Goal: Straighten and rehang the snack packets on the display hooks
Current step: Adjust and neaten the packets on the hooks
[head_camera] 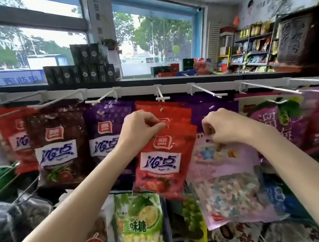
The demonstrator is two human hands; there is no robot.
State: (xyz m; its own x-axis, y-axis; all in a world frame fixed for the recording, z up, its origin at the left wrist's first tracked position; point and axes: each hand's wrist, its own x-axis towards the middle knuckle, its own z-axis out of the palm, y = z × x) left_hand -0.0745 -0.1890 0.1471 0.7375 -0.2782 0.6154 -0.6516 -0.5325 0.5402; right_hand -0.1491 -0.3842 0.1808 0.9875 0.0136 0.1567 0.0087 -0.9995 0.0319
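My left hand pinches the top edge of a red strawberry snack packet, which hangs tilted in front of several matching red packets below a white display hook. My right hand grips the top of a pale purple packet of star-shaped sweets, holding it beside the red one, off any hook. A bare white hook juts out above my right hand.
Brown, purple and red packets hang to the left, purple plum packets to the right. A green durian packet and others hang below. Dark boxes line the top shelf.
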